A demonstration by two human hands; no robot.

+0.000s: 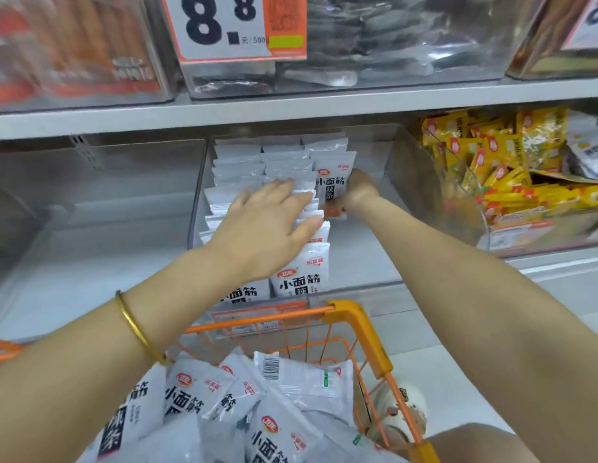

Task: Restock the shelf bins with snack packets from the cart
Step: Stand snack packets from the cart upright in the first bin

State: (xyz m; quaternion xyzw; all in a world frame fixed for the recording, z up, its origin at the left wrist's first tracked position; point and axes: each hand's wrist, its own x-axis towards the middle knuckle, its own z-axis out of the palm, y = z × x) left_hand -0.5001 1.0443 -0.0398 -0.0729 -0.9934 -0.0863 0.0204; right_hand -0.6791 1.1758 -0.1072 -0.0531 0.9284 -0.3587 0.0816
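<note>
White snack packets with black lettering stand in rows inside a clear shelf bin (351, 292) on the middle shelf. My left hand (264, 228) lies flat on the tops of the stacked packets (237, 168), fingers straight. My right hand (356, 192) reaches deep into the bin and grips one upright packet (334, 182) at the right end of the rows. More of the same packets (257, 406) lie piled in the orange cart (361, 332) below my arms.
To the right stands a clear bin of yellow packets (511, 168). The bin on the left (90, 212) looks bare. The upper shelf (290, 108) carries clear bins and a price card (224, 25) reading 8.8. A shoe (404, 409) shows beyond the cart.
</note>
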